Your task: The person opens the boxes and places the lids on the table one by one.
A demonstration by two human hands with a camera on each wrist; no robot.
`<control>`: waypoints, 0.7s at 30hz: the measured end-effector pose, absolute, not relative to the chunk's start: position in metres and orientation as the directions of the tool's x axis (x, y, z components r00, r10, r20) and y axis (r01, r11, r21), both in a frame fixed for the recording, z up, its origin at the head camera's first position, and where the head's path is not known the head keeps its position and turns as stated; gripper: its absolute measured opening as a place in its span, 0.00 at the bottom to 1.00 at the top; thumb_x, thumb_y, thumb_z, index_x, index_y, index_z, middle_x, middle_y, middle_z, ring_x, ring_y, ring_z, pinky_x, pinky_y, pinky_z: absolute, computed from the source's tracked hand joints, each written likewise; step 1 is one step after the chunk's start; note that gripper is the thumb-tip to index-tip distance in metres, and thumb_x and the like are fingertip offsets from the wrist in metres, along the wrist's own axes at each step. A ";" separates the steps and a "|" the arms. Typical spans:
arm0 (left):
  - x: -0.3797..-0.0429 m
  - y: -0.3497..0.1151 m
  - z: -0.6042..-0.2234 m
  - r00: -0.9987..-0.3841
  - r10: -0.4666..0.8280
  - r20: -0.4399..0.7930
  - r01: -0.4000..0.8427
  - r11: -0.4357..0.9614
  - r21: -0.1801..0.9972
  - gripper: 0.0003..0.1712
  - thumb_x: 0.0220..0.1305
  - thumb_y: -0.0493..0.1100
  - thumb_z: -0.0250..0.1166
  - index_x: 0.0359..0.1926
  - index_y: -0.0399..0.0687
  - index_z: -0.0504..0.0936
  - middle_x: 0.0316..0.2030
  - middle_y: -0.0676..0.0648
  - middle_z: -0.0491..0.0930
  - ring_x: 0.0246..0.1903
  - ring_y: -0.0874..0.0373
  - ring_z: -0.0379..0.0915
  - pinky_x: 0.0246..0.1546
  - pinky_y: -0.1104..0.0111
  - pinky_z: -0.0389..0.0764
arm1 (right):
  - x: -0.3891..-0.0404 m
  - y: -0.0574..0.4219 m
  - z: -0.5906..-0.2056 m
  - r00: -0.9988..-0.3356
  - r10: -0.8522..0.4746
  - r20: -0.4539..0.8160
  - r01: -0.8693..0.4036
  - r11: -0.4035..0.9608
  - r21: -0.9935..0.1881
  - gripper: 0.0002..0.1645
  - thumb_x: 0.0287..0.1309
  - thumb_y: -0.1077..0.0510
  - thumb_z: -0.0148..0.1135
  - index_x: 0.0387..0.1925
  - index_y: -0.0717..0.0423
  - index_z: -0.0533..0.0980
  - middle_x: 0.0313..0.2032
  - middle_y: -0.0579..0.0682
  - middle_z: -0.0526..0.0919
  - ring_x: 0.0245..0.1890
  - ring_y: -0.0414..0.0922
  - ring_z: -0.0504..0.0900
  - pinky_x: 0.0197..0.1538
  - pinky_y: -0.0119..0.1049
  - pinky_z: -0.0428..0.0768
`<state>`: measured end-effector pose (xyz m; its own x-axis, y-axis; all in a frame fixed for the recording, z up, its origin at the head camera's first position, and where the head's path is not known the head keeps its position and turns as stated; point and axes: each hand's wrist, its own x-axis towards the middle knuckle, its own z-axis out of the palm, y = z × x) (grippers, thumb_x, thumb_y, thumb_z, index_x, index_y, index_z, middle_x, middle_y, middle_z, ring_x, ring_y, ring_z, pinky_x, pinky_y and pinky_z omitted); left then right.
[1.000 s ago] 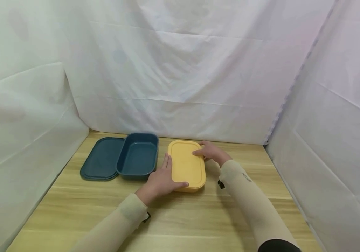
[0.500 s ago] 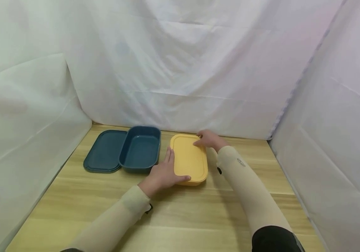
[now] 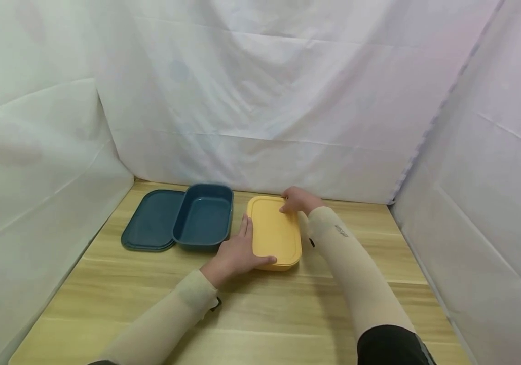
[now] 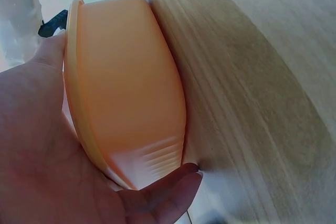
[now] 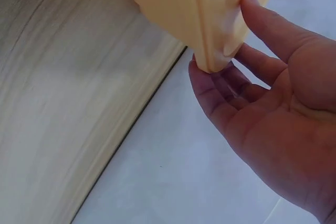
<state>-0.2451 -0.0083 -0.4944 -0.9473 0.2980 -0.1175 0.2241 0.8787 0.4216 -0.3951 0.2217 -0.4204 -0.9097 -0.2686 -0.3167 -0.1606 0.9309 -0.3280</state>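
A yellow lunch box with its lid on (image 3: 275,230) stands on the wooden table. Along its left side lie the extended fingers of my left hand (image 3: 237,251), while the thumb stretches over the near edge of the lid. The left wrist view shows the box's side wall (image 4: 131,77) with ridges near the fingertips. My right hand (image 3: 300,199) grips the far right corner: thumb on top of the lid, other fingers curled under the rim. In the right wrist view that hand (image 5: 268,87) pinches the corner (image 5: 210,40).
Left of the yellow box stands an open dark blue lunch box (image 3: 203,215). A dark blue lid (image 3: 151,220) lies flat beside it, touching or nearly touching. White cloth (image 3: 260,101) hangs behind the table's far edge and along both sides.
The head view has tilted slightly, shifting the scene. My right hand has turned a little around the far right corner, and its forearm has swung slightly left. The left hand stays put.
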 end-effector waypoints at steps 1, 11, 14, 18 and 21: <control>-0.245 -0.008 -0.494 -0.948 0.298 -0.116 0.224 0.878 0.424 0.87 0.54 0.92 0.63 0.90 0.41 0.34 0.90 0.43 0.29 0.54 0.44 0.86 0.40 0.55 0.84 | -0.395 0.221 -0.420 -0.911 -0.263 -0.317 -0.157 0.933 -0.324 0.39 0.76 0.50 0.72 0.79 0.62 0.72 0.78 0.61 0.73 0.78 0.61 0.71 0.79 0.57 0.68; -0.241 -0.009 -0.492 -0.950 0.292 -0.113 0.219 0.878 0.426 0.87 0.55 0.91 0.65 0.90 0.39 0.35 0.90 0.42 0.30 0.54 0.43 0.86 0.39 0.56 0.84 | -0.397 0.220 -0.424 -0.924 -0.215 -0.316 -0.114 0.944 -0.310 0.39 0.73 0.48 0.75 0.77 0.61 0.75 0.76 0.60 0.76 0.76 0.61 0.73 0.78 0.57 0.69; -0.241 -0.009 -0.493 -0.950 0.296 -0.100 0.226 0.873 0.432 0.86 0.55 0.90 0.66 0.90 0.38 0.37 0.90 0.40 0.32 0.56 0.42 0.85 0.41 0.55 0.85 | -0.392 0.219 -0.422 -0.928 -0.204 -0.312 -0.098 0.941 -0.324 0.39 0.73 0.48 0.76 0.76 0.62 0.75 0.75 0.60 0.77 0.75 0.60 0.75 0.77 0.57 0.71; -0.241 -0.009 -0.494 -0.949 0.303 -0.083 0.240 0.868 0.435 0.86 0.55 0.90 0.66 0.90 0.37 0.38 0.90 0.40 0.33 0.60 0.40 0.84 0.44 0.53 0.86 | -0.388 0.219 -0.421 -0.931 -0.201 -0.304 -0.093 0.938 -0.335 0.39 0.73 0.48 0.76 0.75 0.64 0.76 0.73 0.61 0.78 0.74 0.60 0.76 0.76 0.57 0.72; -0.241 -0.008 -0.495 -0.949 0.307 -0.076 0.246 0.868 0.432 0.86 0.55 0.90 0.66 0.90 0.37 0.38 0.90 0.39 0.33 0.60 0.40 0.83 0.45 0.53 0.87 | -0.388 0.221 -0.421 -0.934 -0.193 -0.302 -0.085 0.938 -0.336 0.39 0.73 0.48 0.76 0.75 0.64 0.76 0.73 0.62 0.78 0.73 0.60 0.77 0.76 0.57 0.73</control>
